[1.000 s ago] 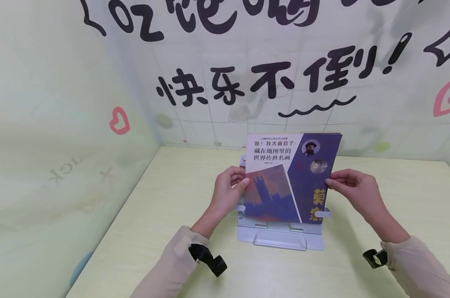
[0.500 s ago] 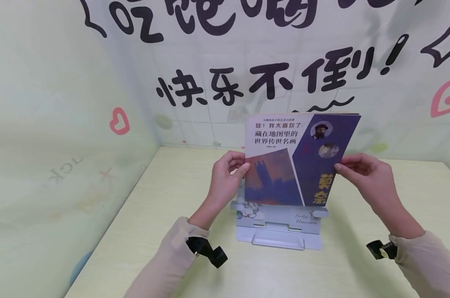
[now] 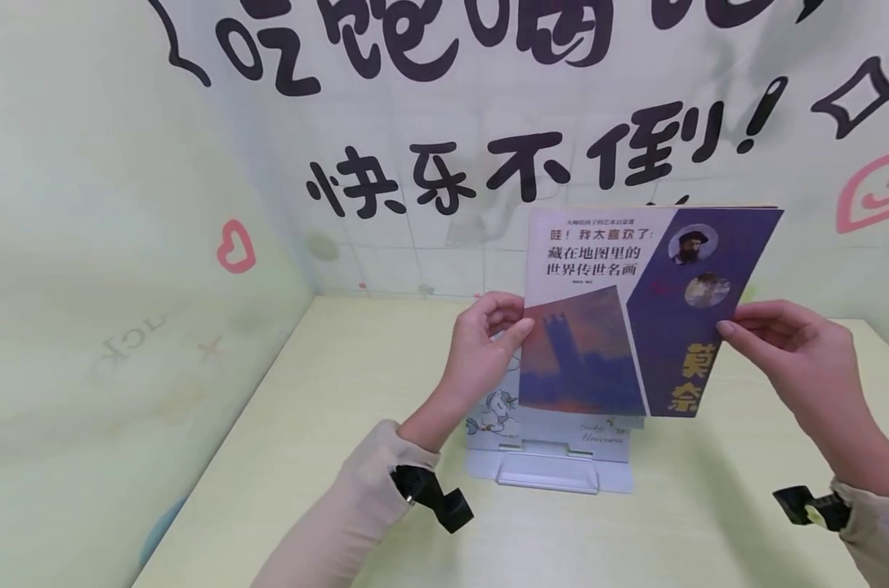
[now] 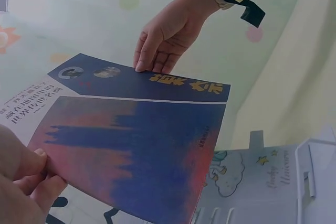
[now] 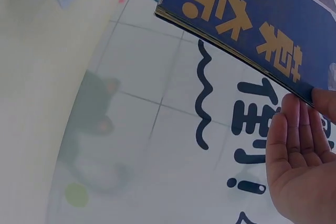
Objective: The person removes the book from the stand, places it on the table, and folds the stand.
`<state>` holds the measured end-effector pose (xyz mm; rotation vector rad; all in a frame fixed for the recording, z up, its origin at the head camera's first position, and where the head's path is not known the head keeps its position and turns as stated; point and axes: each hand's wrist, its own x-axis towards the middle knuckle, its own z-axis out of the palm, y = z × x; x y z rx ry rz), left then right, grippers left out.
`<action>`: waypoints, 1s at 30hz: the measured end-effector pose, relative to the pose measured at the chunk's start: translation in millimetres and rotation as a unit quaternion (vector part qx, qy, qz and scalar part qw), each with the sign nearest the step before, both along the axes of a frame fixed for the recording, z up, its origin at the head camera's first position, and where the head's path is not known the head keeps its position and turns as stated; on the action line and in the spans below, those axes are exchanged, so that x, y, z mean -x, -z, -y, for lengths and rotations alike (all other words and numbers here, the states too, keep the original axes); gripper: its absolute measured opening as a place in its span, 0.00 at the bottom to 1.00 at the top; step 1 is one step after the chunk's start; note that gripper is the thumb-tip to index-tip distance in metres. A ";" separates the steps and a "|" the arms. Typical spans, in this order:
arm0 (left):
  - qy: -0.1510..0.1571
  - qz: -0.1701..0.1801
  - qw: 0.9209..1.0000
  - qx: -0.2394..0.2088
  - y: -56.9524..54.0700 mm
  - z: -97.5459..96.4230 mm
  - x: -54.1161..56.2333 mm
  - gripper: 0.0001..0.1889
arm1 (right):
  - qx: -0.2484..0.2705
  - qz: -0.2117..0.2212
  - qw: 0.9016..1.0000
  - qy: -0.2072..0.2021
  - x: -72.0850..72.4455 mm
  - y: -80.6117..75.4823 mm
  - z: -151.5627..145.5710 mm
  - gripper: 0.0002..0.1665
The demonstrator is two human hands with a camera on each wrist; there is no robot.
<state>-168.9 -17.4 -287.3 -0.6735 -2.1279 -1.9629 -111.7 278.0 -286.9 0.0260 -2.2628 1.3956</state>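
Note:
A thin book [image 3: 577,351] with a white, blue and purple cover is held upright, front towards me, in both hands. My left hand [image 3: 484,343] pinches its left edge, thumb on the cover. On the opposite edge my right hand [image 3: 801,347] pinches it between thumb and fingers. Behind and below the book stands a pale blue book stand [image 3: 547,433] with a unicorn drawing, partly hidden by it. In the left wrist view the book [image 4: 131,145] is apart from the stand [image 4: 252,187]. The right wrist view shows the book's edge beside my right hand [image 5: 302,156].
The stand rests on a pale wood-look table [image 3: 327,384]. A white printed backdrop [image 3: 386,261] with large black characters rises behind the table, and a pale side panel [image 3: 121,286] borders it on the left.
Both hands have lifted the book up off the stand, then carried it to the right and closer to me. More of the stand's unicorn print now shows. The stand stays put.

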 end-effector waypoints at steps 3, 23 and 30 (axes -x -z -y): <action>0.008 0.017 1.000 -0.003 5.0 -9.7 -2.9 0.09 | -0.012 0.009 1.000 0.014 -5.2 3.0 -9.2 0.10; 0.051 0.199 0.978 -0.021 65.9 -91.9 -36.2 0.10 | 0.044 0.072 0.993 -0.085 -21.9 82.3 -128.2 0.21; 0.056 0.244 0.968 -0.030 90.2 -116.6 -58.7 0.10 | -0.001 0.103 0.991 -0.082 -11.8 175.4 -222.1 0.18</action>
